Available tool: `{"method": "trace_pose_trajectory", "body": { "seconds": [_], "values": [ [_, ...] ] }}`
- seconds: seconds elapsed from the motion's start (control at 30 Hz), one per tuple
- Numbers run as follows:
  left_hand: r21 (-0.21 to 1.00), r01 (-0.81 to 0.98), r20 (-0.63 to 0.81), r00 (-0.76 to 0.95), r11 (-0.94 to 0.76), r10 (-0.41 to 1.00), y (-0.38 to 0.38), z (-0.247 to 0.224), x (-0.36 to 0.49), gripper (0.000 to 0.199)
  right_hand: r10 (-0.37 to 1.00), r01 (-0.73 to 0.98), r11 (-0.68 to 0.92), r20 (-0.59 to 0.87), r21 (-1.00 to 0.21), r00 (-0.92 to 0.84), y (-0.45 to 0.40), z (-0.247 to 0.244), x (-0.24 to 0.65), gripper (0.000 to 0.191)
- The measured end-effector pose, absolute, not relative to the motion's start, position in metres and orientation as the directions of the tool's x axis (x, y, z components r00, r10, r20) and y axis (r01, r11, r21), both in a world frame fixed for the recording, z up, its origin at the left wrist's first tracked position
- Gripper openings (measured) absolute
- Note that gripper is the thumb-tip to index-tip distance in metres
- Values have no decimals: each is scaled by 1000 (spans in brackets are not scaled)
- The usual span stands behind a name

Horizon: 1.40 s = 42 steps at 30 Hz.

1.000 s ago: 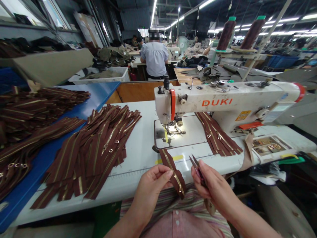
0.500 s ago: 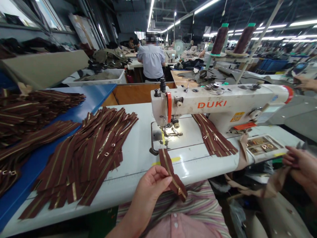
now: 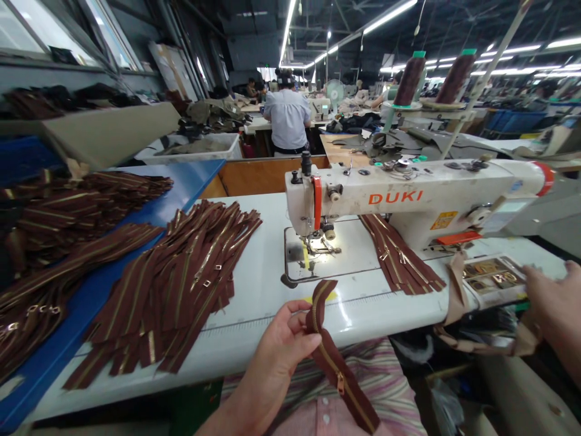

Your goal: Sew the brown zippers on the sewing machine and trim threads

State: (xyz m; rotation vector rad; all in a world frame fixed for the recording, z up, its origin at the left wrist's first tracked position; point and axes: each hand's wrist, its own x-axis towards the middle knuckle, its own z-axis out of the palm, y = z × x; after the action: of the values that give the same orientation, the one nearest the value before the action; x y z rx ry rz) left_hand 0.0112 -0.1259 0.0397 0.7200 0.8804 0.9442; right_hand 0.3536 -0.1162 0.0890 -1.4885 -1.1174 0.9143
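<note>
My left hand [image 3: 288, 342] pinches a brown zipper [image 3: 333, 357] with gold teeth between thumb and fingers, in front of the sewing machine. The zipper's upper end curls over the table edge; its lower part, with a gold pull [image 3: 340, 383], hangs over my lap. At the right edge, my right hand [image 3: 554, 315] is blurred and partly cut off, close to a small parts tray [image 3: 494, 281] of metal pieces. A tan fabric strip [image 3: 481, 345] runs below that hand; whether the fingers hold it, I cannot tell.
The white sewing machine [image 3: 408, 194] stands behind my left hand, more zippers [image 3: 399, 260] lying under its arm. A large zipper pile [image 3: 181, 290] covers the table's left part. Further zippers [image 3: 82, 206] lie on a blue surface [image 3: 200, 178]. Another person [image 3: 287, 118] sits ahead, back turned.
My left hand has lifted the zipper and drawn it closer, so its upper end now curls and more hangs down. My right hand has moved up beside the tray. The view has shifted slightly.
</note>
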Motion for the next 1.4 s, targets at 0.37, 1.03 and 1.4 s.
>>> {"method": "trace_pose_trajectory", "body": {
  "seconds": [0.37, 1.03, 1.4],
  "values": [
    [904, -283, -238, 291, 321, 927, -127, 43, 20, 50, 937, -89, -245, -212, -965, -279, -134, 49, 199, 32],
    [886, -271, -258, 383, 375, 887, -128, 42, 14, 50, 755, -203, -487, -292, -849, -587, -113, 49, 195, 38],
    [907, -273, -238, 295, 321, 925, -128, 52, 14, 48, 874, -193, -301, -189, -934, -448, -114, 58, 195, 36]
  ]
}}
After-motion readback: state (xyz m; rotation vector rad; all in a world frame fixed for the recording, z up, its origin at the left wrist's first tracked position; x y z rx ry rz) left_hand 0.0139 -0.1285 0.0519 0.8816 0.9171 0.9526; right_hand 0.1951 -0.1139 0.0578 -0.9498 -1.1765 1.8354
